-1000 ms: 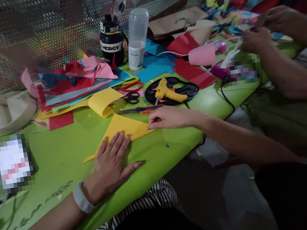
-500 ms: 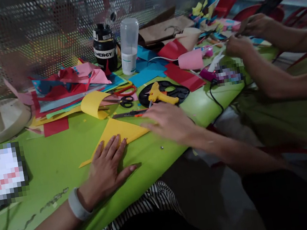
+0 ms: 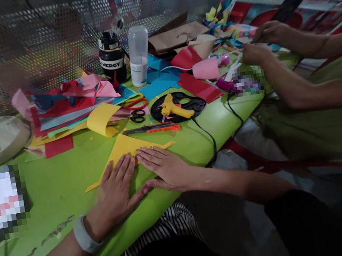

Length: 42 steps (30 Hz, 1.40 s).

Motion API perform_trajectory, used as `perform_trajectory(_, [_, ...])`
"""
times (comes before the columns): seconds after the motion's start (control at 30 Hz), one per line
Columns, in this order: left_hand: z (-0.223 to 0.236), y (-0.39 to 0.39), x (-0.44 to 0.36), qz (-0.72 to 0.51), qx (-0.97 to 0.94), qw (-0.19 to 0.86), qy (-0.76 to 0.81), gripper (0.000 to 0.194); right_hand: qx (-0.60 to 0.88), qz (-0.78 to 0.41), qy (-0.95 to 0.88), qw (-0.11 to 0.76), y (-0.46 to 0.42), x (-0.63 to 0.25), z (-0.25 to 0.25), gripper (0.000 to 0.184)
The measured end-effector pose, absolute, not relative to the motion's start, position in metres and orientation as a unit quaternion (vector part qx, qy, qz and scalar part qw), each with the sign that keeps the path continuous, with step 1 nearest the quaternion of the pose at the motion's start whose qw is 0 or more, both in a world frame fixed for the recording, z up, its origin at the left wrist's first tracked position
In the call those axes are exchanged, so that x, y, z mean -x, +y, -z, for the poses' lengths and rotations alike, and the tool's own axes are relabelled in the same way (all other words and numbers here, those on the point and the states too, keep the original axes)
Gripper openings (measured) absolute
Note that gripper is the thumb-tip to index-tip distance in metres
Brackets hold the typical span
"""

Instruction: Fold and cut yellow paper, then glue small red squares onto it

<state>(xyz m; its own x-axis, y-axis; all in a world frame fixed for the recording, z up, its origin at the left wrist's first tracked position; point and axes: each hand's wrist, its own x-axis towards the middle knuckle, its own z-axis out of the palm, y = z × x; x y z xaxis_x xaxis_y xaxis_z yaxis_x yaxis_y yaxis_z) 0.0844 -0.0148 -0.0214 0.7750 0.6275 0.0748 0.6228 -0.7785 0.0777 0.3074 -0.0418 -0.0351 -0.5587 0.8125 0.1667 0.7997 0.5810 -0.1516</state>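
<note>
A folded yellow paper (image 3: 124, 146) lies on the green table, roughly triangular, with a narrow strip sticking out at each side. My left hand (image 3: 116, 193) rests flat on its lower left part, fingers stretched. Beside it, my right hand (image 3: 166, 167) presses flat on the lower right part of the paper, fingers straight. The two thumbs meet or nearly meet below the fold. Just behind the paper lies an orange-and-black utility knife (image 3: 158, 127). A yellow glue gun (image 3: 176, 107) sits on a black palette-shaped tray (image 3: 200, 108) farther back.
Scissors (image 3: 137, 116), a curled yellow sheet (image 3: 103, 119) and a pile of coloured paper (image 3: 71, 113) lie behind. A black bottle (image 3: 112, 59) and a clear bottle (image 3: 139, 57) stand at the back. At right, another person's hands (image 3: 259, 51) work over the table.
My right hand has come left from beside the utility knife and now lies flat on the yellow paper. My left hand stays on the paper. The view has shifted slightly.
</note>
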Motion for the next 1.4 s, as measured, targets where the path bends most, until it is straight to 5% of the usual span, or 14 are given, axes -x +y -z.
perform_trajectory(0.77, [0.021,-0.018,-0.086,-0.051,-0.936,0.063,0.342,0.084,0.603,0.037,-0.786,0.13,-0.08,-0.349,0.043,0.068])
perform_trajectory(1.0, [0.02,-0.019,-0.087,-0.029,-0.934,0.071,0.348,0.087,0.509,0.013,-0.842,0.178,-0.055,-0.323,0.019,0.062])
perform_trajectory(1.4, [0.021,-0.018,-0.076,-0.027,-0.941,0.074,0.329,0.084,0.444,-0.053,-0.89,0.089,-0.042,-0.31,0.038,0.083])
